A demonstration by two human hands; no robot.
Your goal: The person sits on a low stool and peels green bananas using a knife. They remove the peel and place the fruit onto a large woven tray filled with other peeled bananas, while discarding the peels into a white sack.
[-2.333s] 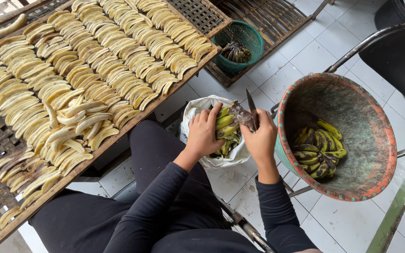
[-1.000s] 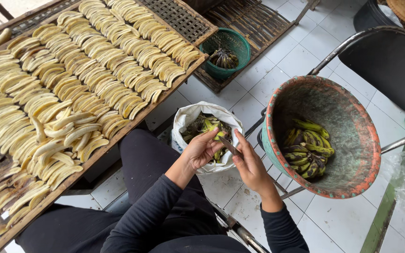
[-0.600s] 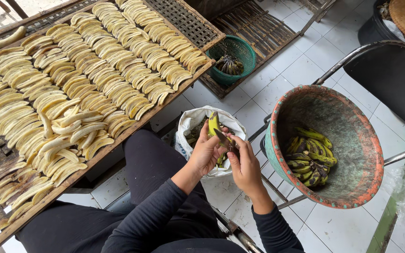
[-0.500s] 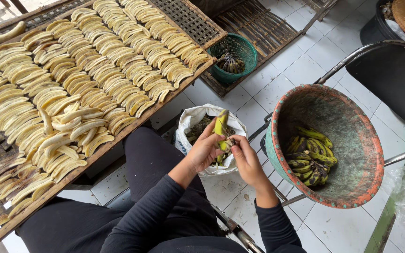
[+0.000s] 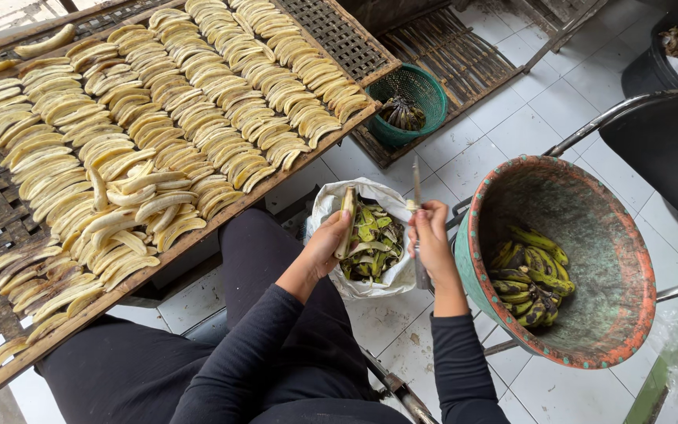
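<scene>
Head view, single entry. Left hand [image 5: 329, 245]: grip closed around a banana [image 5: 348, 222], held upright over the white sack [image 5: 337, 202] of green peels [image 5: 372, 243], which stands on the floor between the person's knees. The banana looks partly stripped, pale flesh showing along its upper length (hard to tell how much skin remains). Right hand [image 5: 431, 239]: grip clamped on a knife [image 5: 416, 188], blade pointing up and away, just beside the banana but not touching it.

Step in hand, as I judge it: peeling, with the fruit about to be freed of its last skin. The next move would call for the blade to meet the banana's skin without nicking the fingers that wrap it, and for the peel to drop into the sack.

Basin [image 5: 574, 196]: large, round, worn green with an orange rim, resting on a metal chair frame to the right, holding unpeeled green bananas [image 5: 529, 276].

Table [image 5: 9, 228]: a woven slatted drying rack at the left, carrying many peeled bananas [image 5: 198, 118] in close rows.

Green basket [image 5: 411, 90]: on the floor beyond the sack, holding dark stems or scraps.

Floor [image 5: 512, 126]: pale tiles, somewhat soiled.
</scene>
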